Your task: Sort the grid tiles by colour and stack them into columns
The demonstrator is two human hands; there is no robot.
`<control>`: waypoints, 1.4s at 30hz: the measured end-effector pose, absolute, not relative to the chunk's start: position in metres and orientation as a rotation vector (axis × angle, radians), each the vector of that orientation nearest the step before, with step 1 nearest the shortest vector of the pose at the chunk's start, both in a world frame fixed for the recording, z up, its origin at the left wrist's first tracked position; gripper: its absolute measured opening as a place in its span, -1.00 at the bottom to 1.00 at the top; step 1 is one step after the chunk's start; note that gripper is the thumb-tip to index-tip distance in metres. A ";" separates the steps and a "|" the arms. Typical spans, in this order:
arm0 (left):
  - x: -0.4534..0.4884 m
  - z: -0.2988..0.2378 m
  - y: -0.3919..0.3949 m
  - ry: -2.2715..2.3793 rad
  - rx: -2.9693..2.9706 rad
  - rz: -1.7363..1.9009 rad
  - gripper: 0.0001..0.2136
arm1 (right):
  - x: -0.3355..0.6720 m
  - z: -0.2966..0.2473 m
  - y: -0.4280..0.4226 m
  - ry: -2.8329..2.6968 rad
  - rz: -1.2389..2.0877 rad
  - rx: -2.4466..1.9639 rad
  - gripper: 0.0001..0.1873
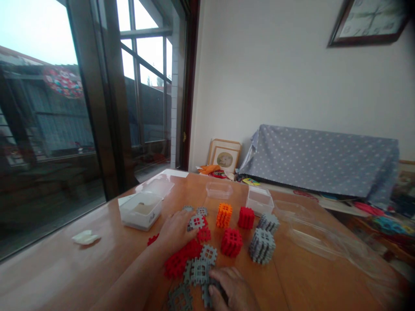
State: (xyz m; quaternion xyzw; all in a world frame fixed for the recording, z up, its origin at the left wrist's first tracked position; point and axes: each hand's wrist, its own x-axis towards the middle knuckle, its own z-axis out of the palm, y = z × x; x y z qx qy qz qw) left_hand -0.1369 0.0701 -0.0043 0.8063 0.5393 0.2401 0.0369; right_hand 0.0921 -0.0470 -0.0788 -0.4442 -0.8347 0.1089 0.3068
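My left hand (177, 230) reaches over the loose pile, thumb and fingers closed about the edge of a grey waffle block (197, 222). Beneath and beside it lie red waffle blocks (177, 263), flat squares with notched edges and window-like holes. My right hand (233, 287) is low in the view, fingers curled round dark grey waffle blocks that it partly hides. Just left of it, more grey waffle blocks (199, 271) lie overlapping. Beyond the right hand stand a red stack (231, 242) and a grey stack (262, 246).
Farther back are an orange stack (224, 215), another red stack (246, 217) and another grey stack (269, 223). A white tub (141, 214) stands left, near a crumpled wrapper (86, 237). Clear containers (259, 199) sit at the back; transparent plastic packaging (314, 239) lies right.
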 end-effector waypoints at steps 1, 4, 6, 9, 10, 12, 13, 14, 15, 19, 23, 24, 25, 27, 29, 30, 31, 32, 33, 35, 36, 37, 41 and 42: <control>-0.137 -0.003 0.068 1.633 2.480 0.759 -0.50 | 0.092 -0.080 -0.047 -2.206 0.283 -1.169 -0.68; -0.134 0.001 0.063 1.551 2.476 0.847 -0.50 | 0.092 -0.079 -0.047 -2.191 0.284 -1.170 -0.68; -0.130 0.005 0.060 1.467 2.453 0.920 -0.49 | 0.092 -0.074 -0.048 -2.164 0.306 -1.159 -0.70; -0.120 0.010 0.052 1.347 2.358 1.027 -0.50 | 0.092 -0.064 -0.051 -2.044 0.383 -1.163 -0.72; -0.116 0.012 0.048 1.316 2.312 1.054 -0.51 | 0.092 -0.060 -0.053 -1.973 0.431 -1.176 -0.73; -0.107 0.016 0.039 1.249 2.218 1.085 -0.51 | 0.091 -0.053 -0.057 -1.772 0.573 -1.204 -0.73; -0.102 0.019 0.034 1.206 2.182 1.083 -0.50 | 0.090 -0.049 -0.059 -1.649 0.666 -1.212 -0.70; -0.098 0.021 0.028 1.152 2.156 1.070 -0.49 | 0.089 -0.045 -0.061 -1.520 0.768 -1.210 -0.66; -0.094 0.024 0.023 1.092 2.142 1.047 -0.49 | 0.088 -0.041 -0.062 -1.388 0.867 -1.196 -0.61; -0.085 0.031 0.004 0.912 2.135 0.991 -0.47 | 0.087 -0.029 -0.064 -0.982 1.185 -1.057 -0.57; -0.080 0.029 -0.002 0.861 2.066 0.954 -0.46 | 0.091 -0.025 -0.061 -0.861 1.292 -0.927 -0.59; -0.078 0.027 -0.001 0.870 2.014 0.940 -0.46 | 0.091 -0.024 -0.061 -0.848 1.297 -0.919 -0.59; -0.076 0.025 0.001 0.874 1.943 0.928 -0.47 | 0.091 -0.023 -0.062 -0.831 1.303 -0.918 -0.60; -0.073 0.019 0.006 0.840 1.760 0.913 -0.57 | 0.091 -0.021 -0.063 -0.790 1.314 -0.923 -0.60; -0.071 0.016 0.010 0.769 1.590 0.890 -0.71 | 0.090 -0.018 -0.063 -0.763 1.322 -0.919 -0.59; -0.070 0.016 0.012 0.743 1.529 0.883 -0.75 | 0.090 -0.017 -0.063 -0.761 1.323 -0.914 -0.59; -0.069 0.017 0.012 0.736 1.489 0.881 -0.77 | 0.090 -0.016 -0.063 -0.768 1.321 -0.911 -0.60; -0.069 0.018 0.012 0.746 1.469 0.881 -0.78 | 0.090 -0.016 -0.062 -0.780 1.316 -0.914 -0.60; -0.069 0.020 0.011 0.760 1.461 0.886 -0.78 | 0.090 -0.017 -0.062 -0.799 1.308 -0.924 -0.60; -0.069 0.025 0.009 0.783 1.467 0.904 -0.79 | 0.091 -0.018 -0.061 -0.853 1.250 -0.968 -0.62; -0.069 0.027 0.008 0.785 1.478 0.909 -0.79 | 0.090 -0.019 -0.060 -0.890 1.197 -0.994 -0.64; -0.069 0.029 0.007 0.781 1.493 0.911 -0.80 | 0.090 -0.020 -0.060 -0.931 1.131 -1.018 -0.63; -0.071 0.030 0.007 0.771 1.520 0.893 -0.82 | 0.087 -0.027 -0.062 -1.108 0.872 -1.065 -0.39; -0.071 0.029 0.007 0.775 1.520 0.888 -0.82 | 0.087 -0.029 -0.062 -1.147 0.821 -1.081 -0.33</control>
